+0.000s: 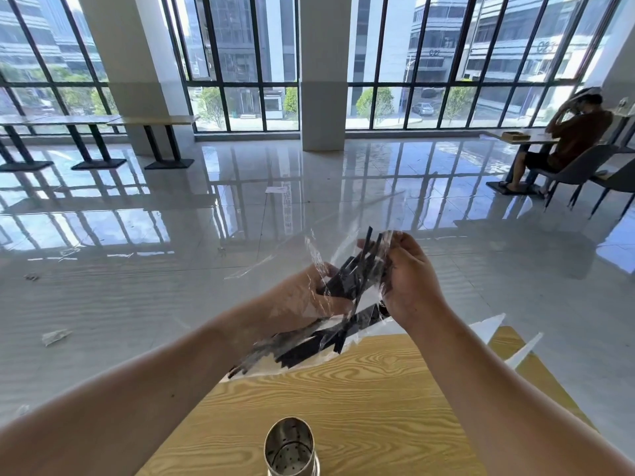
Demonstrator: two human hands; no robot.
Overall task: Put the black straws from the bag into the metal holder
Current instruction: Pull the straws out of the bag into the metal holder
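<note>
A clear plastic bag (319, 255) full of black straws (309, 348) hangs in the air above the far edge of the wooden table (378, 383). My left hand (305, 293) grips the bag from the left, seen through the plastic. My right hand (409, 273) is closed around the upper ends of the straws at the bag's opening, where a few tips stick up. The perforated metal holder (290, 444) stands upright and empty at the near edge of the table, below both hands.
Shiny tiled floor lies beyond the table, with scraps of paper (55, 336) and plastic on it. A person (567, 139) sits at a table at the far right with grey chairs (584, 170). Tables on black bases (99, 132) stand at the far left by the windows.
</note>
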